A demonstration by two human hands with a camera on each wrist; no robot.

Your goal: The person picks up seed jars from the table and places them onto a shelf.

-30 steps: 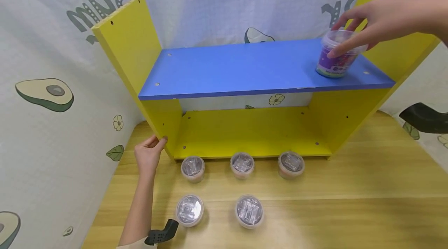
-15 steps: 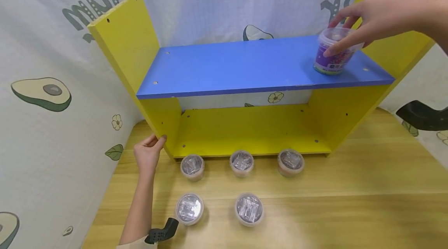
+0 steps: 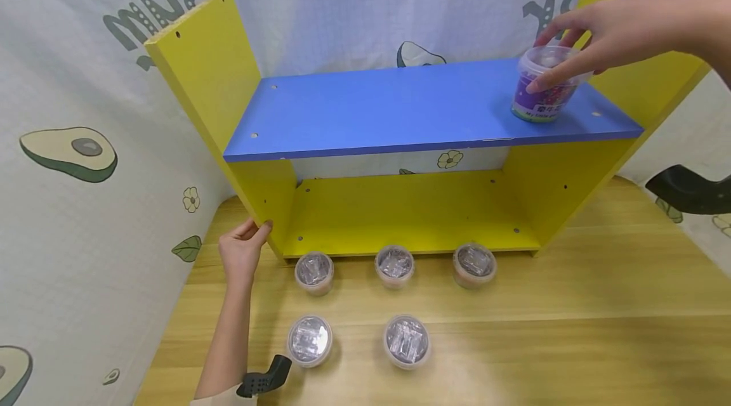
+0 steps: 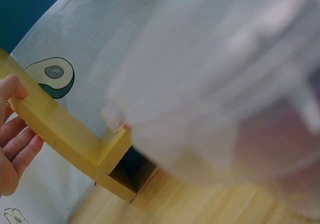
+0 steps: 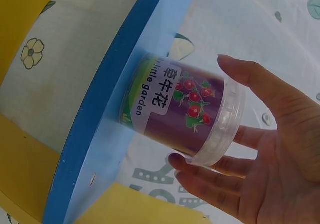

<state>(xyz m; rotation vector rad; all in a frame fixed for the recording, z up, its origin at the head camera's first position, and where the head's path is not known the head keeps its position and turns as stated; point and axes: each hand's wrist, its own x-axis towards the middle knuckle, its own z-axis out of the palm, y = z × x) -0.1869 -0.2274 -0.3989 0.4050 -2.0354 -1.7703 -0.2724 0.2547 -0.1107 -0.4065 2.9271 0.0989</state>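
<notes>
- Grips the rim of a clear cup (image 3: 539, 101) with the right hand (image 3: 622, 38), with thumb on the near side and other fingers reaching round the far side.
- Has the clear cup upright directly below the right fingers, base on a blue shelf (image 3: 371, 114), near its right end.
- Shows, on the purple label (image 5: 187, 101) beside the right thumb, red berries, green leaves and the words "little garden".
- Pinches the front edge of a yellow side panel (image 3: 208, 82) with the left hand (image 3: 242, 250), with thumb on one face and curled fingers on the other.
- Behind the right fingers, a second yellow panel (image 3: 651, 92).
- To the right of the left fingers, a yellow bottom shelf (image 3: 411, 212); just in front of it, a row of three round tubs (image 3: 395, 266).
- Farther below the left fingers, two more tubs (image 3: 407, 342) on a wood-grain table (image 3: 542, 304).
</notes>
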